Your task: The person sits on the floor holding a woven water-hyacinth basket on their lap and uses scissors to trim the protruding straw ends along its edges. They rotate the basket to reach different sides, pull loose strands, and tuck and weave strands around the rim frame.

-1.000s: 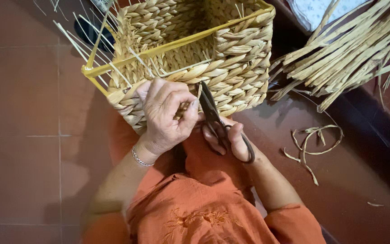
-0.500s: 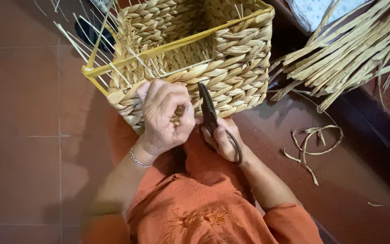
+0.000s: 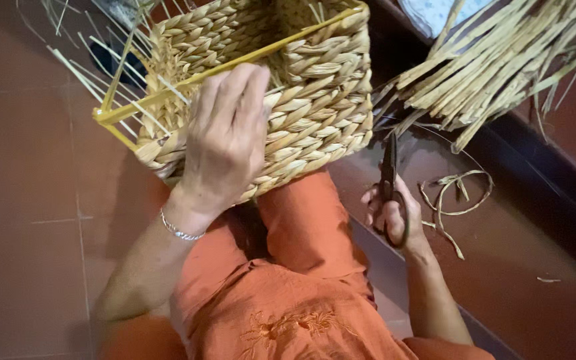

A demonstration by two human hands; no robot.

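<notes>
A woven straw basket (image 3: pixel 315 113) on a yellow metal frame (image 3: pixel 168 93) rests tilted on my lap. My left hand (image 3: pixel 225 137) lies flat on its side wall, fingers spread up toward the rim. Stiff pale straw spokes (image 3: pixel 95 63) stick out from the unfinished left end. My right hand (image 3: pixel 391 213) is off to the right of the basket, low over the floor, gripping dark scissors (image 3: pixel 388 170) with the blades closed and pointing up.
A bundle of flat dried straw strips (image 3: pixel 501 60) lies at the upper right over a dark step (image 3: pixel 555 180). Cut straw scraps (image 3: pixel 451 197) curl on the brown tiled floor (image 3: pixel 21 167) by my right hand. My orange clothing (image 3: pixel 288 300) fills the bottom.
My right hand has pulled the scissors away from the basket wall, down and to the right. My left hand has slid higher up the basket side and opened flat.
</notes>
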